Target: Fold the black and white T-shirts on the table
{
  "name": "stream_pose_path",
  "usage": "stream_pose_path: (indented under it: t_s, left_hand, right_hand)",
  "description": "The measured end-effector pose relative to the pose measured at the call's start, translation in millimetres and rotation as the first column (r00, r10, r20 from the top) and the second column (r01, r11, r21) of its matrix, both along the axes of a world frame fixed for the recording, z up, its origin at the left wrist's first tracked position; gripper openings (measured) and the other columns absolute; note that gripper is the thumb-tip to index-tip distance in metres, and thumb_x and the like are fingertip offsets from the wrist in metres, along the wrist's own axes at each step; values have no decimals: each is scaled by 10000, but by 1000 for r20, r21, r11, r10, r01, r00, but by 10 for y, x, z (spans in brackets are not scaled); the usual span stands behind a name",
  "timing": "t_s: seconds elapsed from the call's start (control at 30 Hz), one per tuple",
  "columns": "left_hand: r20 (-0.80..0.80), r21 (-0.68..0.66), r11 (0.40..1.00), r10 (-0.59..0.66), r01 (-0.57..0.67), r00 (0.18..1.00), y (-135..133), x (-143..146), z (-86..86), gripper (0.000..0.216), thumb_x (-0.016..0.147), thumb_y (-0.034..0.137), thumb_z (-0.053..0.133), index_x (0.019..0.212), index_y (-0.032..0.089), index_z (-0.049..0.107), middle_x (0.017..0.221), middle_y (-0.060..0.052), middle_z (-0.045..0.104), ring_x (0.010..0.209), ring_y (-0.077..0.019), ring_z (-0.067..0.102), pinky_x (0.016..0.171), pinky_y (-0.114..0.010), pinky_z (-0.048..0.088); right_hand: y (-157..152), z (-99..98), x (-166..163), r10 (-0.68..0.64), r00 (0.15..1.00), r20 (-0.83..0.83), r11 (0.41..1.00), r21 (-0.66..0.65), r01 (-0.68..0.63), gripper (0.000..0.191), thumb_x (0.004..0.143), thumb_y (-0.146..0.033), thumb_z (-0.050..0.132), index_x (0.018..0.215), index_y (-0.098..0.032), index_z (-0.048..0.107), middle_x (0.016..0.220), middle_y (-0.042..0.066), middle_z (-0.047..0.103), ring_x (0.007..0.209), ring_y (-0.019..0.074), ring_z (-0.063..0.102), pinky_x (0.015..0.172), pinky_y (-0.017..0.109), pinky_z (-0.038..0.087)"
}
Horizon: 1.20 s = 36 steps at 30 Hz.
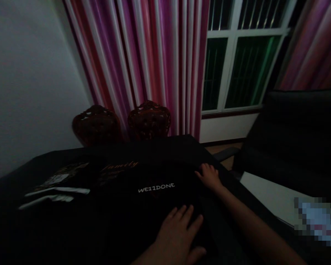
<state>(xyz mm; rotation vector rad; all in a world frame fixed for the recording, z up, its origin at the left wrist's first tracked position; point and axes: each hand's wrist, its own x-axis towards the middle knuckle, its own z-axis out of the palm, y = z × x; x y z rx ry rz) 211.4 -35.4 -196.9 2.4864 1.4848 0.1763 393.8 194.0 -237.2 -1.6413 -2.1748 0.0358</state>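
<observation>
A black garment [154, 198] printed "WE11DONE" in white lies spread on a dark table [165, 145]. My left hand [179, 235] rests flat on it near the front, fingers stretched out and apart. Farther back and to the right, my right hand [209, 176] presses on the garment's right edge, fingers curled down onto the cloth. Whether it pinches the fabric is too dark to make out.
More dark garments lie to the left, one lettered "family" [118, 167], one with a pale print [55, 180]. Two carved wooden chair backs [149, 119] stand behind the table before pink striped curtains [143, 62]. A black sofa [300, 136] and a window [237, 66] are at right.
</observation>
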Motion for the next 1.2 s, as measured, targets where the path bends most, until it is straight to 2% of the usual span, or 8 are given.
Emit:
stream_pose_path:
  t_s: [0.13, 0.27, 0.43, 0.63, 0.83, 0.97, 1.1, 1.2]
  left_hand:
    - [-79, -97, 994, 49, -56, 996, -32, 661, -269, 626, 877, 585, 529, 1397, 243, 457, 1412, -169, 460, 1283, -399, 427, 994, -583, 426]
    - [-124, -116, 969, 203, -217, 971, 35, 905, -220, 401, 905, 309, 534, 1295, 215, 547, 1330, -157, 523, 1158, -342, 535, 889, -480, 519]
    - [-150, -172, 937, 279, -303, 948, 47, 958, -19, 514, 834, 13, 429, 1313, 180, 518, 1234, -159, 577, 1038, -291, 610, 853, -416, 541]
    - [-19, -244, 916, 325, -320, 945, -13, 907, 136, 512, 758, 19, 509, 1252, 150, 546, 1136, -167, 606, 977, -317, 625, 818, -455, 548]
    - [306, -237, 933, 335, -270, 891, -113, 733, 13, 287, 828, 171, 507, 1080, 156, 642, 1066, -133, 628, 944, -288, 627, 805, -412, 542]
    - [616, -172, 921, 378, -350, 692, -222, 492, 44, 257, 819, 258, 540, 1043, 237, 665, 1035, -52, 643, 903, -217, 626, 809, -335, 520]
    - [780, -175, 838, 438, -517, 447, -474, 128, 234, 206, 780, 214, 598, 967, 250, 677, 962, -2, 649, 846, -155, 607, 774, -268, 478]
    - [800, -185, 731, 500, -657, 331, -744, -218, 319, 173, 794, 168, 580, 928, 235, 665, 940, 2, 645, 851, -146, 595, 759, -257, 452]
  right_hand:
    - [71, 2, 63, -2, 1000, -27, 1000, -18, 1, 167, 902, -331, 580, 996, -192, 570, 1107, 78, 584, 1077, 245, 502, 885, 349, 371]
    - [177, -21, 180, 15, 996, -89, 998, -57, -20, 134, 942, -307, 516, 1032, -210, 539, 969, 22, 634, 892, 148, 586, 756, 232, 405]
    - [202, -41, 284, -13, 984, -179, 994, -105, -6, 239, 901, -358, 571, 1059, -178, 574, 939, 73, 664, 863, 191, 623, 698, 252, 418]
    - [256, -22, 381, -21, 939, -342, 985, -168, -40, 204, 804, -391, 599, 805, -189, 629, 802, 59, 665, 793, 210, 624, 686, 278, 438]
    - [274, 193, 357, -35, 766, -642, 946, -268, -181, 392, 657, -577, 634, 720, -195, 578, 631, 39, 616, 591, 213, 608, 529, 296, 469]
    - [314, 712, -125, -163, 522, -837, 851, -387, -355, 336, 597, -470, 780, 761, -233, 608, 693, 67, 631, 550, 213, 597, 489, 314, 473]
    - [162, 1349, -1145, -46, 551, -833, 791, -367, -489, 175, 704, -308, 725, 748, -219, 581, 648, 21, 577, 503, 137, 527, 437, 238, 422]
    - [-62, 1541, -2062, 93, 565, -820, 712, -342, -613, 143, 776, -219, 699, 788, -189, 559, 644, -27, 539, 511, 90, 493, 446, 183, 401]
